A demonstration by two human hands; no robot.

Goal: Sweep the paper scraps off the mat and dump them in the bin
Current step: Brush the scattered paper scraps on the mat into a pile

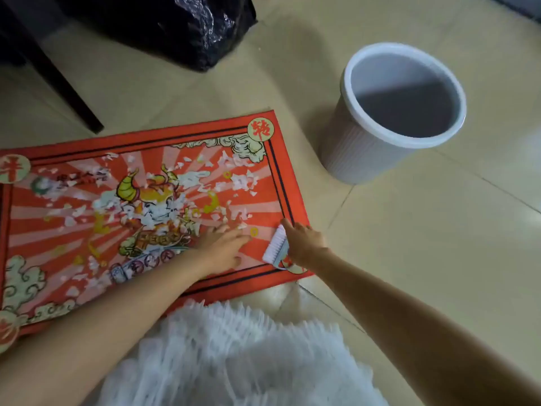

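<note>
A red patterned mat (44, 247) lies on the tiled floor, strewn with several white paper scraps (243, 181) across its middle and right part. My right hand (304, 244) grips a small white brush (276, 246) at the mat's near right corner, bristles pointing left onto the mat. My left hand (222, 247) rests flat on the mat just left of the brush, fingers spread. A white ribbed bin (366, 150) stands on the floor to the right of the mat's far corner, and its inside looks bare.
A black plastic bag (181, 27) sits on the floor behind the mat. A dark furniture leg (67, 92) slants down at the far left. White fluffy fabric (234, 356) covers the floor nearest me. Beige tiles (439, 244) stretch right of the mat.
</note>
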